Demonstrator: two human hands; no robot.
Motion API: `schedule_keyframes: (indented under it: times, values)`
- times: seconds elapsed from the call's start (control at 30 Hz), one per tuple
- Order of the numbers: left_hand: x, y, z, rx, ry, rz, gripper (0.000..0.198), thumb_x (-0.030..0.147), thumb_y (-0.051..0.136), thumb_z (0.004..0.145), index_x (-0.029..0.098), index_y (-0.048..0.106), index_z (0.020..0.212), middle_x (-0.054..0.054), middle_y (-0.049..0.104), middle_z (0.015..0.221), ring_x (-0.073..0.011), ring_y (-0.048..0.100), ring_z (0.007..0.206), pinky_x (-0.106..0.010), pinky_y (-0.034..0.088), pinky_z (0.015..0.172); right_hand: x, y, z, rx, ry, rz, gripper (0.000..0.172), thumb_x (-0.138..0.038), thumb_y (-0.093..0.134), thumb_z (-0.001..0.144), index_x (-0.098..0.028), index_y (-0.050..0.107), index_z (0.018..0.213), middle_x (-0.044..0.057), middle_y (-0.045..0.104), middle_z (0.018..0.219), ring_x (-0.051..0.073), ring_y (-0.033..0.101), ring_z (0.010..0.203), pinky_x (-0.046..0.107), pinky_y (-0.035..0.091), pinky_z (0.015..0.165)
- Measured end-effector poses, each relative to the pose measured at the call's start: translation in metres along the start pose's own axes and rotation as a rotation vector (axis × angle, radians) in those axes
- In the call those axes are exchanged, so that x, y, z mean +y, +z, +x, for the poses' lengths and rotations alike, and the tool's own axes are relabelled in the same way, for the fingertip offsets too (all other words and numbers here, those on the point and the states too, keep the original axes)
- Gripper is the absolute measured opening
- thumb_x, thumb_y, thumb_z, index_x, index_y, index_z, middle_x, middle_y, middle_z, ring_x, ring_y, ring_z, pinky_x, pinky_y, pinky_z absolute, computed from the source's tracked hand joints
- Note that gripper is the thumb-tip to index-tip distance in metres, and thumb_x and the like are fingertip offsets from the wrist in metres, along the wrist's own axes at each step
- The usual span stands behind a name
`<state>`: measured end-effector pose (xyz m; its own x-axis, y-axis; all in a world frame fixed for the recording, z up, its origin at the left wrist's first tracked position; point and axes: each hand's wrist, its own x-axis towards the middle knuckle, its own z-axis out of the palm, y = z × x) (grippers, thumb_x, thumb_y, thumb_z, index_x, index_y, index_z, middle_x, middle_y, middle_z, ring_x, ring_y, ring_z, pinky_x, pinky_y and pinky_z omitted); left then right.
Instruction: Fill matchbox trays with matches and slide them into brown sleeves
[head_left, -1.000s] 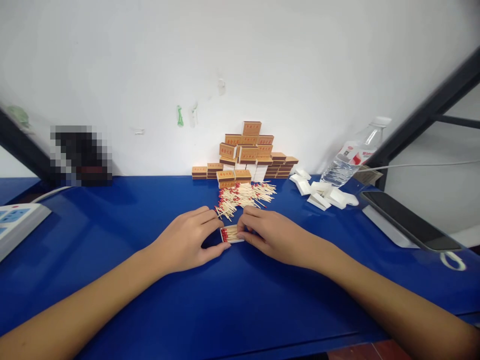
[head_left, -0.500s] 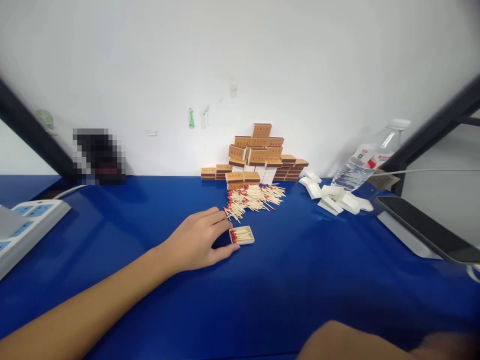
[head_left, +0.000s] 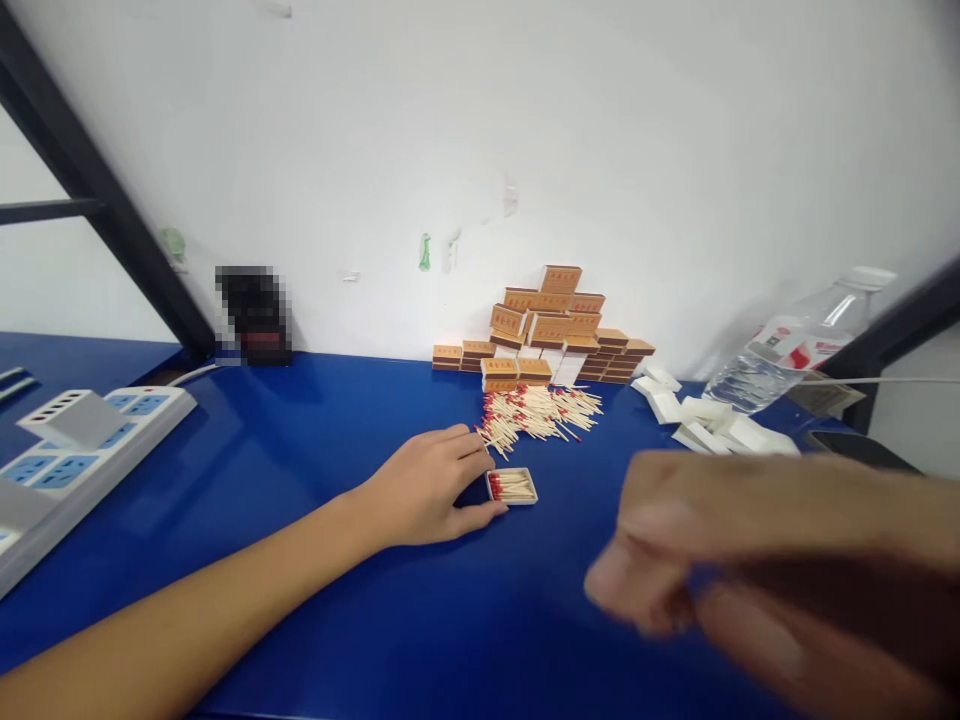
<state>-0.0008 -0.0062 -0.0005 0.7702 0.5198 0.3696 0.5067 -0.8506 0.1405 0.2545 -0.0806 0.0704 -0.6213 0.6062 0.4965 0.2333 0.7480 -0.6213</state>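
Note:
My left hand [head_left: 431,485] rests on the blue table [head_left: 315,470], thumb and fingers curled against the left end of a small white matchbox tray [head_left: 512,486] filled with red-tipped matches. Just behind the tray lies a loose heap of matches [head_left: 540,413]. My right hand [head_left: 757,570] hangs close to the camera at the lower right, large and smeared by motion; its fingers look curled, and I cannot tell whether anything is in them.
A stack of brown matchboxes [head_left: 547,325] stands against the white wall. Several empty white trays [head_left: 709,420] and a plastic water bottle [head_left: 795,350] lie to the right. A white power strip [head_left: 67,450] sits at the left edge. A dark phone [head_left: 859,447] peeks out at the right.
My right hand left the tray, dropped out of view, and now rises blurred near the camera. The view has swung left. My left hand stays at the tray.

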Motion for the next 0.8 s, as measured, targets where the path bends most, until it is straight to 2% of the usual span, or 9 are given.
schedule_keyframes:
  times: [0.07, 0.1, 0.17, 0.23, 0.33, 0.5, 0.63, 0.8]
  values:
    - [0.0, 0.001, 0.0, 0.023, -0.009, -0.003, 0.029, 0.044, 0.064, 0.098, 0.016, 0.07, 0.098, -0.008, 0.07, 0.094, -0.0243, 0.065, 0.088, -0.039, 0.056, 0.081, 0.012, -0.01, 0.012, 0.226, 0.057, -0.089, 0.02, -0.027, 0.064, 0.1, -0.038, 0.074, 0.113, 0.003, 0.076, 0.089, 0.022, 0.072, 0.075, 0.037, 0.059, 0.062]
    - [0.0, 0.001, 0.0, 0.037, -0.016, -0.004, 0.027, 0.043, 0.064, 0.098, 0.016, 0.069, 0.1, -0.008, 0.07, 0.096, -0.0238, 0.065, 0.089, -0.039, 0.056, 0.083, 0.025, -0.013, 0.016, 0.273, 0.056, -0.164, 0.016, -0.027, 0.064, 0.099, -0.035, 0.076, 0.107, 0.004, 0.076, 0.094, 0.022, 0.072, 0.079, 0.037, 0.059, 0.067]
    - [-0.001, 0.002, 0.0, 0.061, -0.017, -0.009, 0.026, 0.041, 0.065, 0.098, 0.016, 0.069, 0.105, -0.008, 0.071, 0.1, -0.023, 0.065, 0.091, -0.038, 0.057, 0.085, 0.059, -0.016, 0.019, 0.303, 0.126, -0.363, 0.015, -0.029, 0.061, 0.1, -0.03, 0.075, 0.104, 0.005, 0.076, 0.095, 0.021, 0.07, 0.078, 0.037, 0.057, 0.067]
    - [-0.002, 0.004, 0.0, 0.064, -0.012, -0.015, 0.026, 0.041, 0.064, 0.099, 0.016, 0.069, 0.106, -0.008, 0.071, 0.101, -0.0227, 0.065, 0.092, -0.038, 0.057, 0.085, 0.094, -0.019, 0.017, 0.295, 0.189, -0.516, 0.021, -0.032, 0.055, 0.101, -0.025, 0.074, 0.107, 0.005, 0.072, 0.083, 0.019, 0.063, 0.067, 0.036, 0.052, 0.062]
    - [-0.003, 0.004, 0.0, 0.06, -0.013, -0.006, 0.028, 0.043, 0.063, 0.099, 0.016, 0.07, 0.104, -0.008, 0.07, 0.098, -0.0227, 0.065, 0.09, -0.038, 0.057, 0.082, 0.127, -0.023, 0.01, 0.242, 0.288, -0.606, 0.024, -0.033, 0.054, 0.1, -0.021, 0.072, 0.109, 0.004, 0.068, 0.076, 0.018, 0.059, 0.062, 0.034, 0.048, 0.061]
    - [-0.004, 0.004, 0.0, 0.057, -0.01, 0.008, 0.03, 0.044, 0.063, 0.099, 0.015, 0.071, 0.102, -0.008, 0.07, 0.094, -0.0233, 0.064, 0.089, -0.039, 0.057, 0.08, 0.134, -0.026, 0.005, 0.094, 0.398, -0.638, 0.019, -0.032, 0.058, 0.095, -0.02, 0.067, 0.084, 0.005, 0.066, 0.081, 0.019, 0.059, 0.07, 0.034, 0.043, 0.066]
    - [-0.003, 0.003, 0.001, 0.06, -0.015, 0.003, 0.028, 0.043, 0.064, 0.099, 0.016, 0.071, 0.103, -0.008, 0.07, 0.094, -0.0231, 0.065, 0.089, -0.038, 0.057, 0.08, 0.138, -0.024, 0.004, -0.022, 0.489, -0.655, 0.014, -0.032, 0.06, 0.094, -0.02, 0.066, 0.092, 0.006, 0.066, 0.091, 0.02, 0.06, 0.077, 0.034, 0.045, 0.07]
    - [-0.003, 0.002, 0.001, 0.055, -0.013, -0.01, 0.027, 0.042, 0.063, 0.099, 0.016, 0.071, 0.102, -0.008, 0.07, 0.094, -0.0235, 0.065, 0.09, -0.038, 0.057, 0.08, 0.144, -0.016, 0.004, 0.012, 0.458, -0.62, 0.013, -0.031, 0.059, 0.095, -0.02, 0.065, 0.093, 0.005, 0.064, 0.09, 0.019, 0.059, 0.076, 0.033, 0.044, 0.07]
